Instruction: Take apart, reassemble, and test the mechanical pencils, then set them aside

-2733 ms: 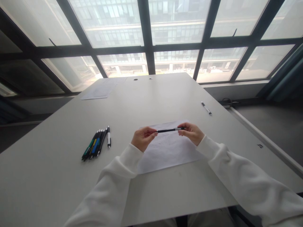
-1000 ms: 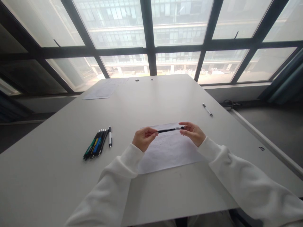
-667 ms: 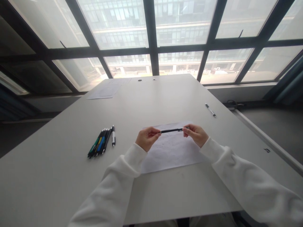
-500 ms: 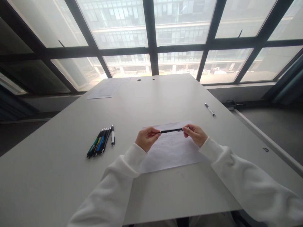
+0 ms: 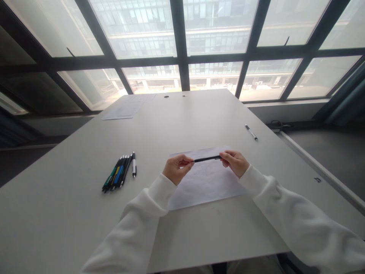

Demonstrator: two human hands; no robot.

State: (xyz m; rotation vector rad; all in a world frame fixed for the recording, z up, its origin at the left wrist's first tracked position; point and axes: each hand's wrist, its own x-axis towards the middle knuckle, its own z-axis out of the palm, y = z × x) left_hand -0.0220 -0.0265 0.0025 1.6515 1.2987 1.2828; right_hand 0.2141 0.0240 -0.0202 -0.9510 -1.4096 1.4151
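Spanning most of view, grey table [image 5: 199,114]. Sheet of paper [image 5: 205,186] flat near front edge, under both hands. Row of pens [image 5: 118,174] well left of sheet; lone pen [image 5: 251,132] far right. Left hand [image 5: 176,168] and right hand [image 5: 234,161] pinch opposite ends of black pen [image 5: 207,159] with fingertips, pen level, just above paper.

both ends of the black pen [image 5: 207,158] vanish inside the fingers of the left hand [image 5: 176,169] and right hand [image 5: 235,162]. faint marks on the sheet [image 5: 205,182] are too pale to read. the desk [image 5: 57,213] runs off the bottom edge.
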